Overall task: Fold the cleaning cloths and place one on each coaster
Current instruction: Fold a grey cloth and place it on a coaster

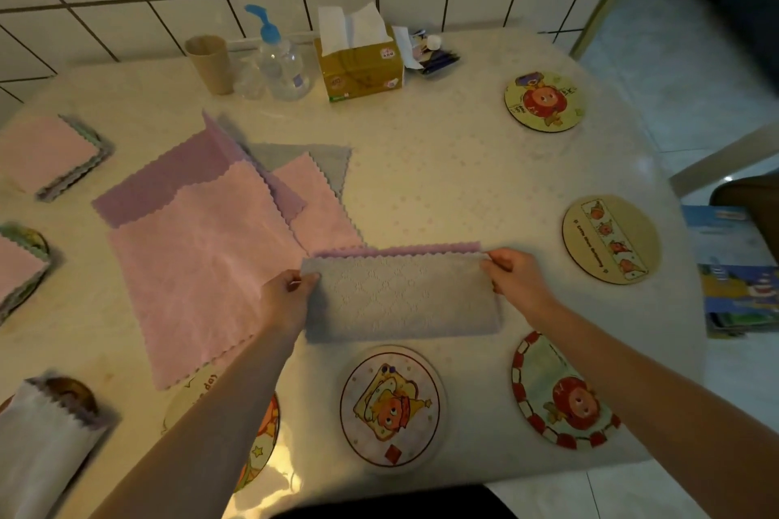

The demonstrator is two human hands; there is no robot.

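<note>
While pinched endwise, cloth [400, 299] between hands [286, 295].

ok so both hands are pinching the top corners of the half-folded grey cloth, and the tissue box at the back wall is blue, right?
Not quite. The head view shows the rectangular cardboard tissue box at the back wall is yellow-gold, not blue; the blue thing nearby is the pump on the clear plastic bottle. The rest holds: the left hand and right hand pinch the top corners of the half-folded grey cloth.

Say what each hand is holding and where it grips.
Both hold the half-folded grey cloth: left hand pinches its far-left corner, right hand its far-right corner.
</note>
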